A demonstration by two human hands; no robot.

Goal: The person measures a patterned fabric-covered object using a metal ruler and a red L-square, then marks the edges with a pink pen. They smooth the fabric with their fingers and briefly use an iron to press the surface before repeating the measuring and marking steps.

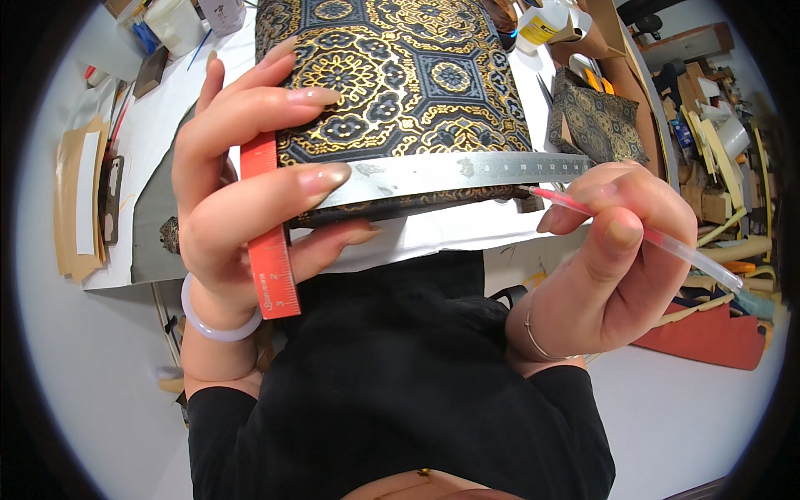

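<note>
A padded, box-like piece covered in black, gold and blue brocade (400,83) lies on the table in front of me. Across its near edge rests the steel blade of a try square (433,171), whose red stock hangs down along the left side. My left hand (225,175) is closed around the stock, its fingertips on the blade and brocade and a lower finger beneath the near edge. Between the thumb and fingers of my right hand (617,258) is a slim, clear-barrelled pen (704,265) with a red core. Its tip meets the near edge, close to the right corner.
A second brocade piece (612,121) sits at the right beside a cardboard box (650,100). A phone (111,200) and brown paper (71,225) lie far left. White tubs (173,29) and a bottle with a yellow label (542,25) stand at the back. Material rolls crowd the right.
</note>
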